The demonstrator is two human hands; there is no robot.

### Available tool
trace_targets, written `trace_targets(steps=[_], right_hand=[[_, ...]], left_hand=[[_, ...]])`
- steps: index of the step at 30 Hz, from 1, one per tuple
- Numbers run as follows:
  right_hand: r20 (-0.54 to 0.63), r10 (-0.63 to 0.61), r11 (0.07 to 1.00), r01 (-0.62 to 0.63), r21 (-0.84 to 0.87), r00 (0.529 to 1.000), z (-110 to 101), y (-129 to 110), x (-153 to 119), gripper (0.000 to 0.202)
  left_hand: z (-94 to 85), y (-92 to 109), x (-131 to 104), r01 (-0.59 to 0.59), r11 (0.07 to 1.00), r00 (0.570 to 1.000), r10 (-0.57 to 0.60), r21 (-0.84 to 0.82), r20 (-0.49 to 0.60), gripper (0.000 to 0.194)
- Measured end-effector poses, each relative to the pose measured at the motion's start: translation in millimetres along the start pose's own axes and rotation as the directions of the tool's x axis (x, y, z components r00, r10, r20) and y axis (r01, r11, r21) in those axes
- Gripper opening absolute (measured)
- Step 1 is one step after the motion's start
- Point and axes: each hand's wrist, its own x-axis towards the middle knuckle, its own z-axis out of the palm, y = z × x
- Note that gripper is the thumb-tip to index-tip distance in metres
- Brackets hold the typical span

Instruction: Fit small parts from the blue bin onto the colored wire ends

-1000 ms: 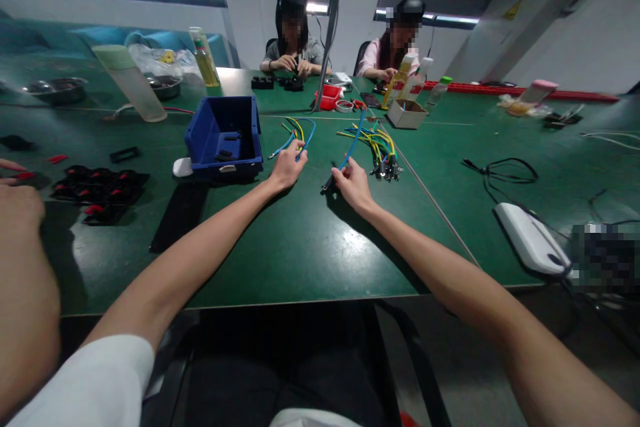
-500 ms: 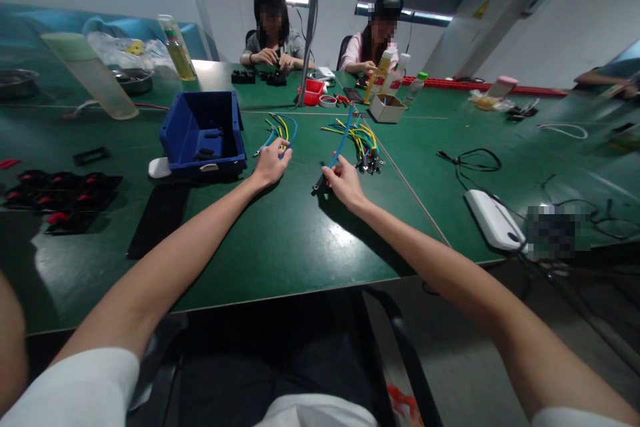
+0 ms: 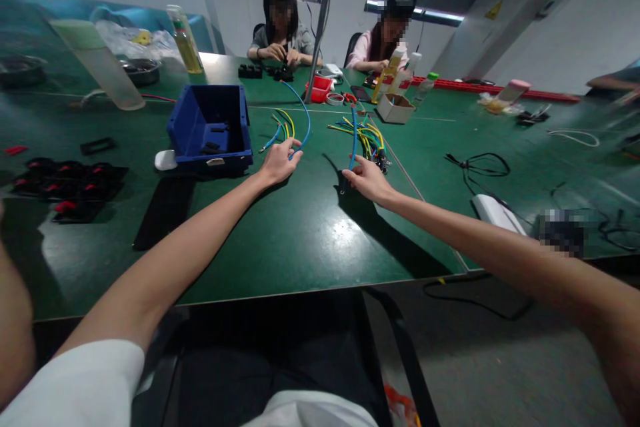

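Between the fingertips of my left hand (image 3: pixel 281 161) is a curved blue wire (image 3: pixel 309 117), its far end raised off the table. Just beyond that hand lies a small bunch of yellow, green and blue wires (image 3: pixel 286 121). My right hand (image 3: pixel 367 178) pinches another blue wire (image 3: pixel 355 132) near its black-sleeved end, where a metal lug points down toward the table. Behind and beside the right hand rests a larger bundle of yellow and green wires (image 3: pixel 367 139) with black sleeves and lugs, partly covered by the hand.
A blue bin (image 3: pixel 207 159) holding small black parts stands left of my left hand, with a black phone (image 3: pixel 164 213) before it. Black parts with red pieces (image 3: pixel 70 180) lie far left. A small carton (image 3: pixel 395 110) and bottles stand behind the bundle. Two people sit opposite.
My left hand has lifted a blue wire from the small bunch. My right hand has moved right with its blue wire, closer to the larger bundle. The view has shifted slightly.
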Motion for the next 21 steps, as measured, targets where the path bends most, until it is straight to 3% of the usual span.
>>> trace_targets(steps=[5,12,21], right_hand=[[0.076,0.072,0.976,-0.055,-0.209,0.994,-21.6,-1.9,5.3,0.051],[0.185,0.218,0.94,-0.156,-0.303,0.958,-38.1,-11.5,8.9,0.035],[0.174,0.28,0.871,-0.174,-0.459,0.944,-58.1,-23.6,15.2,0.019]], left_hand=[[0.5,-0.5,-0.7,0.007,0.999,0.999,-0.008,0.047,0.039,0.03],[-0.4,0.9,-2.3,0.024,0.997,0.998,-0.029,0.079,0.056,0.031],[-1.4,1.8,-2.1,0.012,0.997,0.996,-0.018,0.074,0.087,0.029]])
